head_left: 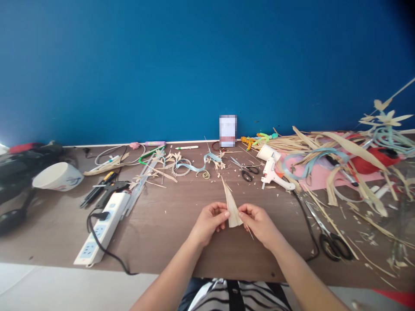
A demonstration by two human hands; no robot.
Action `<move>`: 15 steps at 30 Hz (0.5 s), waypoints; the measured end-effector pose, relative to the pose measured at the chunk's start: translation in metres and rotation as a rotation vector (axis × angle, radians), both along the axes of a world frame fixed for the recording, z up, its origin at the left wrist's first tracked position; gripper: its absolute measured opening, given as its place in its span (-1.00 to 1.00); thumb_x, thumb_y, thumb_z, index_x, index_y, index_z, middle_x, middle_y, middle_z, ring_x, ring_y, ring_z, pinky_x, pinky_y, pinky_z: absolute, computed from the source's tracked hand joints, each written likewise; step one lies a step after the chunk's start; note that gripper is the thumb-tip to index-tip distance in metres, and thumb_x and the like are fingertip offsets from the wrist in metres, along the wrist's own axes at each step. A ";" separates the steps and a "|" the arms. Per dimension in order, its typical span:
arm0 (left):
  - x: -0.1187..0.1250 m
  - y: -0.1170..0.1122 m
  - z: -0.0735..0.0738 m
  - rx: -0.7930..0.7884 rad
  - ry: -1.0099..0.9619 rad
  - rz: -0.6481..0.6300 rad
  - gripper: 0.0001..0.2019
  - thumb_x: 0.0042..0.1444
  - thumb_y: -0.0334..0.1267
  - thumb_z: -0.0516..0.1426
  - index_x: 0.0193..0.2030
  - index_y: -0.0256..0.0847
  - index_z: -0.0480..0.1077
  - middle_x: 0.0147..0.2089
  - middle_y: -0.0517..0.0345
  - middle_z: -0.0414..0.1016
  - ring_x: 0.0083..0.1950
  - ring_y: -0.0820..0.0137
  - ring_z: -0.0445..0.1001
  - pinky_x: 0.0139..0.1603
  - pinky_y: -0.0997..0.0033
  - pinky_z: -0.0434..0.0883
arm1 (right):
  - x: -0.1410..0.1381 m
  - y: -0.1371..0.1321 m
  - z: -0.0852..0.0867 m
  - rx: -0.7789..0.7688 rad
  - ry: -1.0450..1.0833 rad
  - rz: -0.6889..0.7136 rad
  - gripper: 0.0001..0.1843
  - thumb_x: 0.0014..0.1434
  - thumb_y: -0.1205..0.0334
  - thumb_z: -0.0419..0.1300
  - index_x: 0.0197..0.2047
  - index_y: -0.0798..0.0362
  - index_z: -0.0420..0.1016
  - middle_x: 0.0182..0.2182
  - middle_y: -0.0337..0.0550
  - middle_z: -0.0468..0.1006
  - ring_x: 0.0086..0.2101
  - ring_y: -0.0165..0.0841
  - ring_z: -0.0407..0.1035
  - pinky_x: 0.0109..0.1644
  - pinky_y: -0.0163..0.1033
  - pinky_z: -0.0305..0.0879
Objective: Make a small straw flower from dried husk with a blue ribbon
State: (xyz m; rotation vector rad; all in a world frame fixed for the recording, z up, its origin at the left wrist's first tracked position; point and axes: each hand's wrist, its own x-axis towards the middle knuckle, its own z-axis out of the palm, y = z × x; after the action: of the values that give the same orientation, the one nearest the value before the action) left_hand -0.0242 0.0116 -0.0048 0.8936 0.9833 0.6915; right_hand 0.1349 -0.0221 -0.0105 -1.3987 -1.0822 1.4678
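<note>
A pale dried corn husk (231, 206), narrow at its top and wide at the bottom, is held upright above the table's front part. My left hand (212, 221) pinches its left edge between thumb and fingers. At the right edge, my right hand (256, 220) is closed in a pinch on the same husk, and a thin sliver (250, 232) sticks out below those fingers. Beyond the hands lie small scissors (247, 171), a white glue gun (275, 175) and a curled light-blue ribbon (194, 167) among husk flowers (218, 160).
A white power strip (103, 229) with a plugged black cable lies left, near a dark glue gun (112, 190) and a white bowl (58, 176). Larger scissors (330, 242) and a heap of husks (350, 147) cover the right side. A phone (228, 131) leans against the blue wall.
</note>
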 end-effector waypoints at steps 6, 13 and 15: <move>0.005 -0.003 0.000 -0.012 -0.065 -0.051 -0.74 -0.21 -0.20 0.24 -0.46 -0.34 0.32 -0.63 0.30 0.28 -0.71 0.70 0.08 -0.70 0.62 -0.08 | -0.002 -0.001 0.003 -0.027 0.033 -0.007 -0.84 -0.02 0.15 0.15 -0.46 0.07 0.35 -0.67 -0.35 0.28 -0.67 -0.52 0.13 -0.60 -0.38 0.05; 0.004 -0.003 -0.007 -0.106 -0.172 -0.047 -0.77 -0.14 -0.19 0.21 -0.48 -0.34 0.32 -0.73 0.33 0.20 -0.74 0.68 0.05 -0.72 0.63 -0.09 | -0.001 -0.002 0.006 -0.116 0.297 0.012 -0.76 -0.05 0.08 0.19 -0.47 0.10 0.33 -0.68 -0.38 0.26 -0.68 -0.56 0.10 -0.59 -0.40 0.07; 0.006 -0.003 -0.007 -0.096 -0.142 -0.035 -0.76 -0.14 -0.18 0.20 -0.46 -0.34 0.31 -0.70 0.31 0.25 -0.73 0.67 0.12 -0.72 0.64 -0.04 | -0.002 -0.002 0.007 -0.116 0.281 0.011 -0.75 -0.05 0.07 0.19 -0.47 0.10 0.33 -0.69 -0.38 0.26 -0.68 -0.56 0.10 -0.59 -0.41 0.07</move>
State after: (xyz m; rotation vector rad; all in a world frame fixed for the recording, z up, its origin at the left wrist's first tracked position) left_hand -0.0184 0.0083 -0.0116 0.7655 0.8653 0.6639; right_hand 0.1332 -0.0239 -0.0039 -1.2196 -0.8401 1.6990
